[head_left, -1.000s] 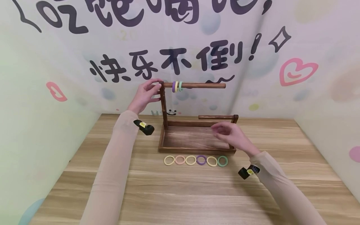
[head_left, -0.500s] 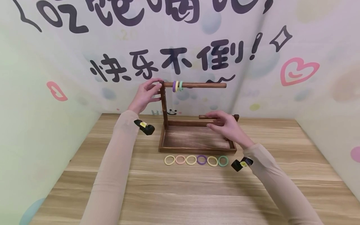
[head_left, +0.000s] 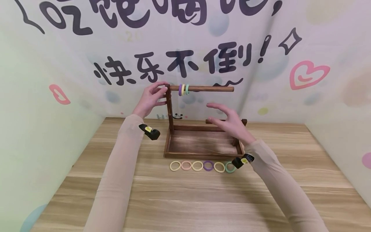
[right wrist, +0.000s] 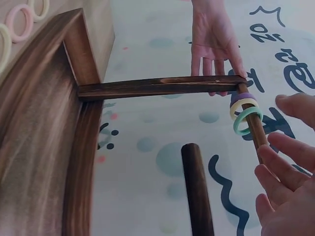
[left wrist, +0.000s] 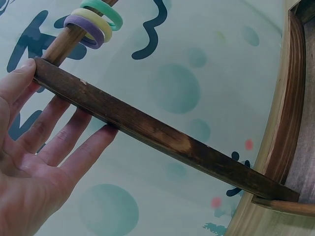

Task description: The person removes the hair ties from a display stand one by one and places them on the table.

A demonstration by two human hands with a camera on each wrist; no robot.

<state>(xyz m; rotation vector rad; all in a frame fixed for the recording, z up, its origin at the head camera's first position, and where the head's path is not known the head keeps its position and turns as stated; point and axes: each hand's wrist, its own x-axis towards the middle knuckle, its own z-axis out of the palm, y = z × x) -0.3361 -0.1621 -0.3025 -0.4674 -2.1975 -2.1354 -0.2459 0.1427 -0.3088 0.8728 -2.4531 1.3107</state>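
Rings [head_left: 184, 89]: three, light and likely soft, hang on the stand's upper rod [head_left: 208, 88]. Left hand [head_left: 150, 98] steadies the post; right hand [head_left: 229, 120] hovers below, fingers spread, empty. Pinch a ring's rim.

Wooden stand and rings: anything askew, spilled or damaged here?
Nothing stands out. The wooden stand sits upright, three rings hang on its upper rod, and six rings lie in a neat row on the table.

Bright, even, soft light, faint shadows (wide-angle bending at the head view's edges), wrist views slightly soft.
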